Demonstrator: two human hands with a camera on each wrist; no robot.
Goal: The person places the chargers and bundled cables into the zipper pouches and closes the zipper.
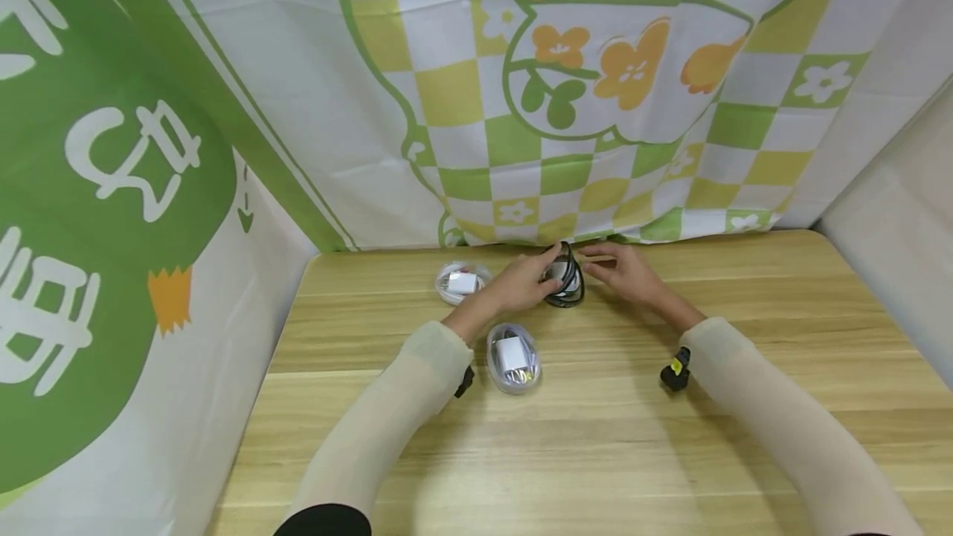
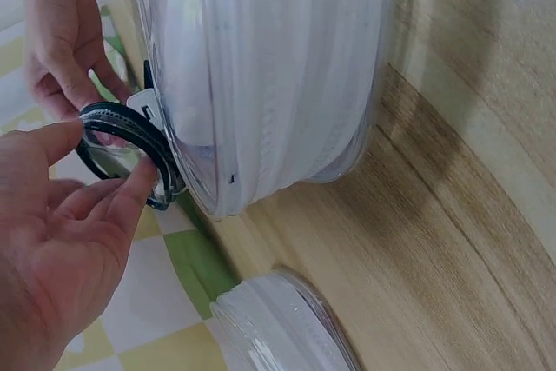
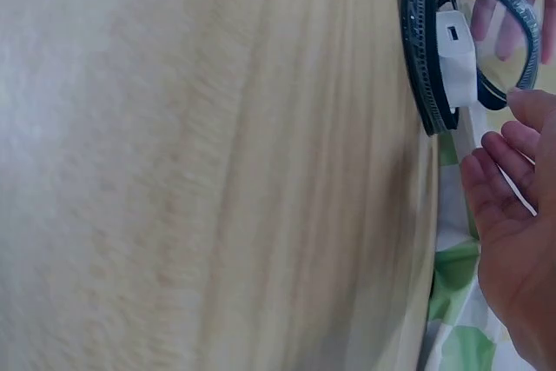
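An oval clear zip case with black trim (image 1: 572, 294) stands unzipped at the table's back edge, its lid raised from its base. Between the two halves sits a white charger plug (image 3: 456, 62). My left hand (image 1: 521, 281) pinches the lid's rim, thumb on one side and fingers on the other. On the right side of the case, my right hand (image 1: 629, 271) holds its thumb at the rim, fingers loosely bent (image 3: 491, 184) and apart from the case. Behind my left forearm lies a white-trimmed clear case (image 1: 445, 288); a clear oval case (image 1: 530, 375) lies nearer.
White plugs show inside both other cases. A patterned green, yellow and white cloth (image 1: 521, 147) hangs along the back edge of the wooden table (image 1: 581, 453). A green and white cloth (image 1: 186, 189) hangs at the left, with a pale wall (image 1: 893, 213) at the right.
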